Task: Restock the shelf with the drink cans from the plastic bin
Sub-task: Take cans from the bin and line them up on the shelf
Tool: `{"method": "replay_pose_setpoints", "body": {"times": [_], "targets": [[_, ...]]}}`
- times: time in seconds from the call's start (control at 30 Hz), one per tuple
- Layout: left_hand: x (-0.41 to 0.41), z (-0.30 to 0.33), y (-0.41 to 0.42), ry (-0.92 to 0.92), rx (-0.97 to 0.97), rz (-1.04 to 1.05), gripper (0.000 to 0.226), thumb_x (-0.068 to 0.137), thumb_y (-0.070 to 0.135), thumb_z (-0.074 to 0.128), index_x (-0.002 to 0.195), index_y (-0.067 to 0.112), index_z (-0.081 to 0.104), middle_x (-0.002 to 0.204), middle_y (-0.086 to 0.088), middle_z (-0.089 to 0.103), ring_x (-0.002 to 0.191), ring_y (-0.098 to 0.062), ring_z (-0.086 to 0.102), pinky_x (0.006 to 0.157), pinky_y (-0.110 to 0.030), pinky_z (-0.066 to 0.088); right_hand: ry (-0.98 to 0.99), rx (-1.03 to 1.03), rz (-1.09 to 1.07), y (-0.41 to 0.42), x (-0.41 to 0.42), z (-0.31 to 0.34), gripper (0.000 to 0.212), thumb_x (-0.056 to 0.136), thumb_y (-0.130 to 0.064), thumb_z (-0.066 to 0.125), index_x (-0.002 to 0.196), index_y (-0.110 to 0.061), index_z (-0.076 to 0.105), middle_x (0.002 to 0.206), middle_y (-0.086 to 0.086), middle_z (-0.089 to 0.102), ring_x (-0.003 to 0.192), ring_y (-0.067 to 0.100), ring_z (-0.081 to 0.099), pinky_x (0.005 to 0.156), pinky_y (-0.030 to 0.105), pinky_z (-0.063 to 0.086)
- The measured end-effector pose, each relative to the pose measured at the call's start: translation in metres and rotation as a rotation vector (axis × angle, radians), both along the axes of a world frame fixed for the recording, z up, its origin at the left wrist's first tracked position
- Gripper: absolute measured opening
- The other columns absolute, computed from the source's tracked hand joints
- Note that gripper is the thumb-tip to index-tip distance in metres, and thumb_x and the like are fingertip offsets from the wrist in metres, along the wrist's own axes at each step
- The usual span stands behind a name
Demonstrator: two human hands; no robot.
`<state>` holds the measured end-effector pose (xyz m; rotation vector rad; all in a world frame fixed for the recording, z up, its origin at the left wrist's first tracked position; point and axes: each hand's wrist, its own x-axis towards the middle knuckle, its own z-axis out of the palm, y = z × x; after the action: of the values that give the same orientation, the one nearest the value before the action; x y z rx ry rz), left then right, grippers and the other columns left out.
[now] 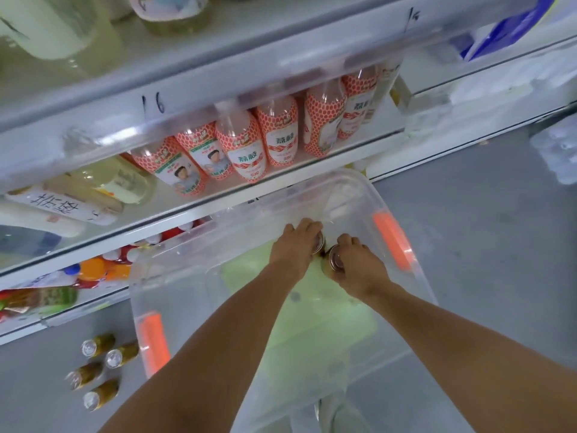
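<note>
Both my arms reach down into a clear plastic bin (415,276) with orange handles that stands on the floor in front of the shelf (199,201). My left hand (295,248) grips the top of one drink can (319,243) at the bin's far right. Right beside it, my right hand (359,270) grips a second can (335,257) whose silver top shows. The two cans nearly touch. A pale green sheet (312,307) lies on the bin's bottom. Several golden cans (100,367) stand on the floor left of the bin.
The shelves hold red-and-white patterned bottles (249,145), pale bottles at the left and orange and red drinks (103,270) on the lowest level. Grey floor spreads to the right of the bin. A clear wrapped pack (559,157) sits at the far right.
</note>
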<state>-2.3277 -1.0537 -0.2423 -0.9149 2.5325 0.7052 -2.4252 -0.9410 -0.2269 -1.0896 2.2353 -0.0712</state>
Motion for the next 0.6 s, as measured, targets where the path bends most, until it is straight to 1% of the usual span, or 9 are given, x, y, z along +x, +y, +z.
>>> {"method": "replay_pose_setpoints", "body": {"times": [0.07,0.13,0.23,0.27,0.33,0.4,0.47,0.53,0.6], "targets": [[0.017,0.009,0.002,0.022,0.086,0.122,0.071,0.084,0.015,0.072,0.143,0.026,0.035,0.142,0.005,0.038,0.114,-0.028,0.045,0.09,-0.041,0.05,-0.049,-0.014,-0.016,0.003,0.001,0.018,0.048,0.083,-0.028,0.066,0.12,-0.01,0.04,0.116,0.009,0.052,0.103,0.03,0.055,0.074,0.034,0.045],[0.038,0.026,0.007,0.094,0.13,0.255,0.072,0.079,0.024,0.078,0.14,0.026,0.04,0.138,0.004,0.042,0.113,-0.027,0.048,0.091,-0.042,0.049,-0.115,-0.05,-0.033,0.007,0.001,0.041,0.054,0.08,-0.027,0.069,0.122,-0.01,0.04,0.116,0.008,0.052,0.102,0.029,0.056,0.079,0.035,0.048],[0.072,0.068,0.018,0.22,0.159,0.395,0.072,0.072,0.026,0.083,0.135,0.023,0.047,0.131,-0.001,0.049,0.11,-0.027,0.054,0.092,-0.04,0.048,-0.21,-0.106,-0.016,0.012,-0.001,0.084,0.06,0.075,-0.026,0.074,0.123,-0.014,0.039,0.112,0.003,0.053,0.099,0.025,0.058,0.079,0.033,0.049],[0.083,0.085,0.021,0.263,0.173,0.437,0.073,0.07,0.029,0.083,0.134,0.022,0.049,0.129,-0.002,0.051,0.109,-0.026,0.054,0.092,-0.038,0.047,-0.236,-0.124,0.001,0.012,-0.001,0.099,0.06,0.075,-0.025,0.075,0.122,-0.016,0.039,0.109,0.001,0.053,0.097,0.022,0.058,0.078,0.031,0.049],[0.103,0.123,0.028,0.339,0.183,0.509,0.075,0.067,0.036,0.079,0.134,0.021,0.05,0.125,-0.003,0.052,0.108,-0.026,0.054,0.093,-0.036,0.045,-0.315,-0.174,0.017,0.012,-0.002,0.134,0.059,0.074,-0.025,0.077,0.12,-0.018,0.041,0.103,-0.003,0.054,0.095,0.017,0.057,0.074,0.023,0.047],[0.118,0.158,0.034,0.39,0.18,0.573,0.071,0.07,0.034,0.08,0.133,0.024,0.05,0.119,0.001,0.051,0.109,-0.024,0.052,0.094,-0.035,0.043,-0.405,-0.234,0.022,0.01,0.0,0.171,0.057,0.074,-0.024,0.078,0.12,-0.02,0.044,0.103,-0.004,0.055,0.095,0.016,0.056,0.072,0.018,0.046],[0.131,0.193,0.039,0.439,0.168,0.629,0.066,0.074,0.03,0.081,0.132,0.027,0.05,0.114,0.005,0.049,0.107,-0.019,0.05,0.09,-0.027,0.041,-0.474,-0.293,0.046,0.007,0.002,0.205,0.054,0.076,-0.023,0.078,0.121,-0.022,0.048,0.107,-0.003,0.056,0.098,0.017,0.056,0.08,0.023,0.048],[0.141,0.228,0.043,0.509,0.142,0.666,0.061,0.076,0.032,0.079,0.13,0.026,0.052,0.111,0.004,0.049,0.103,-0.015,0.051,0.083,-0.02,0.038,-0.513,-0.368,0.068,0.003,0.005,0.235,0.049,0.076,-0.024,0.078,0.117,-0.026,0.053,0.108,-0.004,0.057,0.097,0.014,0.057,0.084,0.025,0.048],[0.15,0.263,0.048,0.574,0.092,0.678,0.054,0.078,0.039,0.075,0.126,0.025,0.054,0.108,0.004,0.051,0.099,-0.013,0.053,0.081,-0.022,0.039,-0.573,-0.437,0.061,-0.001,0.008,0.266,0.044,0.074,-0.028,0.079,0.113,-0.032,0.057,0.108,-0.007,0.059,0.098,0.012,0.058,0.083,0.026,0.049]]}}
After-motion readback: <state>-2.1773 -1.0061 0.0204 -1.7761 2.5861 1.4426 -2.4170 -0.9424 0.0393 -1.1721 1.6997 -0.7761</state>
